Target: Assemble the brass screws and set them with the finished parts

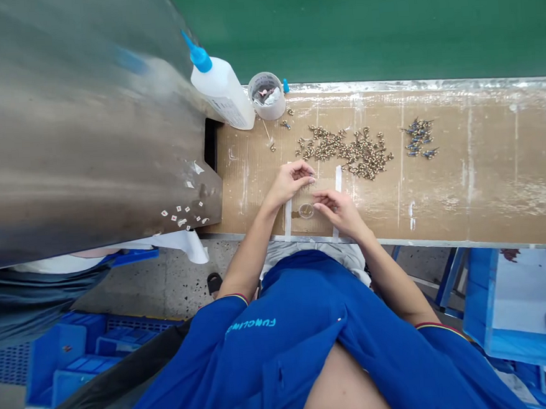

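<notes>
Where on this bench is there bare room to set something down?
Bare cardboard stretches right of the blue-tipped parts, with a smaller patch below the brass parts, right of the right hand. It's crowded around the left hand, the small dish, and the glue bottle corner.

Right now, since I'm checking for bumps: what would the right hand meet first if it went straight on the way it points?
Probably the small round clear dish lying on the cardboard bench top, just ahead of the fingers of the right hand. Depth is unclear from this view, so they could pass just above it.
</notes>
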Available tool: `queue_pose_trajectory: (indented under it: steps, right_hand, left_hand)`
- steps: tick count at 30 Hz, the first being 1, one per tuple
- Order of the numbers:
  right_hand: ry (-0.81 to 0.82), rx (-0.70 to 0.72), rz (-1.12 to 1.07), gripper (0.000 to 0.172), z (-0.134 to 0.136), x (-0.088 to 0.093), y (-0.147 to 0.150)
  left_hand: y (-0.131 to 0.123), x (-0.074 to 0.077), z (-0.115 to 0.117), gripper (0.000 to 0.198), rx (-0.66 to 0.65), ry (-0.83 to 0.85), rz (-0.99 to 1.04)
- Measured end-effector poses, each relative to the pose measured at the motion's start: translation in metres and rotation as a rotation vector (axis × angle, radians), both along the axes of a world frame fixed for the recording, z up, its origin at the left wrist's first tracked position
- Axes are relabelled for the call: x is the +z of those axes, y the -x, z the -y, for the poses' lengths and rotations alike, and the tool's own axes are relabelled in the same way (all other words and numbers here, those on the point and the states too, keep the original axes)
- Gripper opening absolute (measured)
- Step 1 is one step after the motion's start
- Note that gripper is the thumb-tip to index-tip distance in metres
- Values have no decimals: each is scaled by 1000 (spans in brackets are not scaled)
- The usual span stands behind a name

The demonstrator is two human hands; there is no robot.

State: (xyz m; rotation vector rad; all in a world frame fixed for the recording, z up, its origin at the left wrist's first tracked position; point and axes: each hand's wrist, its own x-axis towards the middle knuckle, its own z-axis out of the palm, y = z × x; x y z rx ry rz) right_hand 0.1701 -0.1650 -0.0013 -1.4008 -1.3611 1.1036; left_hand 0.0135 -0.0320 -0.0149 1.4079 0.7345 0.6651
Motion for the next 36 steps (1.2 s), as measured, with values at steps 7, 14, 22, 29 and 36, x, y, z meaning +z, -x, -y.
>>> queue_pose_trajectory:
  steps: [7,14,22,29,36]
  right_hand:
    - [-92,45,56,25,-6,-3,8]
    - [-194,106,135,21,-8,2,8]
    - [-213,108,210,21,-3,3,-2]
    - [-169,14,67,31,4,1,3]
    - [-142,-245,-49,37,-6,4,-5]
  left_hand:
    - [0,-6,6,39,2,-171,-40]
    - [1,-10,12,42,-20,-191,-74]
    - [1,-12,13,36,9,-211,-81]
    - [0,-13,11,26,-2,-233,-96]
    - [-1,-12,12,19,-15,-205,-110]
